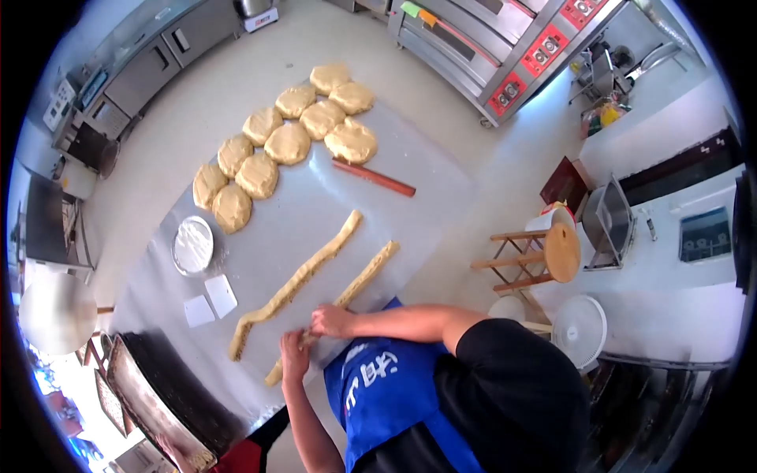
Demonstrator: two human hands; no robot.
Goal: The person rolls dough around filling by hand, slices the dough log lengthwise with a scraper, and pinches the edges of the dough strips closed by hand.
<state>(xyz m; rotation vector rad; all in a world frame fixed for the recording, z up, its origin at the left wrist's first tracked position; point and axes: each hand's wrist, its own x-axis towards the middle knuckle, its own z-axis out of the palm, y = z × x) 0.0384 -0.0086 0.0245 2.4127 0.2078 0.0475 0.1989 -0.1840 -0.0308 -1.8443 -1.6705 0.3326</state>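
Note:
A thin rope of dough (369, 272) lies on the table close to my body, and both hands are at its middle. My left hand (294, 356) has its fingers curled round the rope near its lower end. Just up and right of it, my right hand (331, 322) is closed on the same rope, hiding that stretch of it. A longer, thicker dough rope (296, 282) lies roughly parallel, beyond my hands, with a bent lower end.
Several dough rounds (287, 143) sit at the table's far side, near a reddish rolling pin (374, 177). A bowl of flour (193, 245) and two white scrapers (221, 296) lie left. A wooden stool (561, 252) stands right. A co-worker's sleeve (243, 457) shows beside a trough lower left.

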